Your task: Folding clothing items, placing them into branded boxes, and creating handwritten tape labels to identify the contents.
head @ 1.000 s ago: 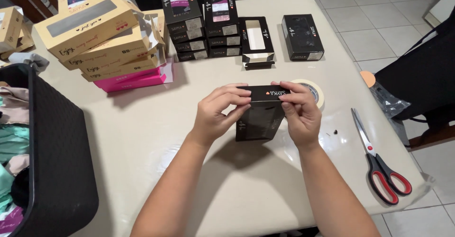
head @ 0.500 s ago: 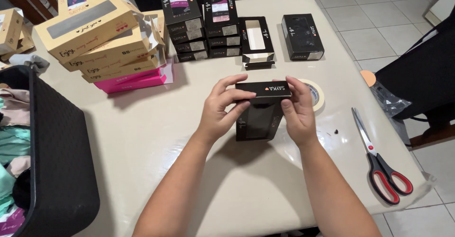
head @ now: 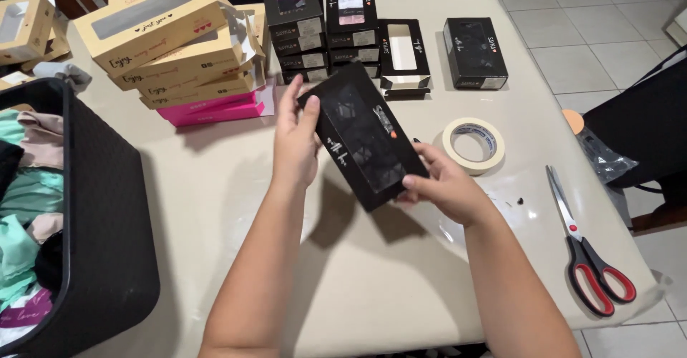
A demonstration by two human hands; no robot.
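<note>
both forearms reach in from the bottom edge and meet over the middle of the cream-covered counter point(head: 215, 208). the left hand point(head: 295, 143) stands nearly upright, palm turned inward, its fingers point(head: 309, 111) pressed flat along the upper left end of a long black cardboard box with a clear window in its face point(head: 361, 135). the right hand point(head: 444, 186) sits lower and cups the box's bottom right corner from beneath, thumb on the window side and the other fingers curled under the edge, so these fingers are closed on the box while the left ones lie straight against it. the box is lifted clear of the counter and tilted on a diagonal, upper end toward the far left, lower end toward the near right, window face up with something dark inside. just beside the right hand, on the counter, lies a roll of pale masking tape point(head: 473, 144). well to the right lies a pair of scissors with red and black handles point(head: 590, 252). at the far edge stand stacks of similar black window boxes point(head: 325, 29), an open one among them, and to their left a pile of tan window boxes over pink ones point(head: 179, 50). a black woven basket of folded cloth point(head: 93, 222) sits at the left.
</note>
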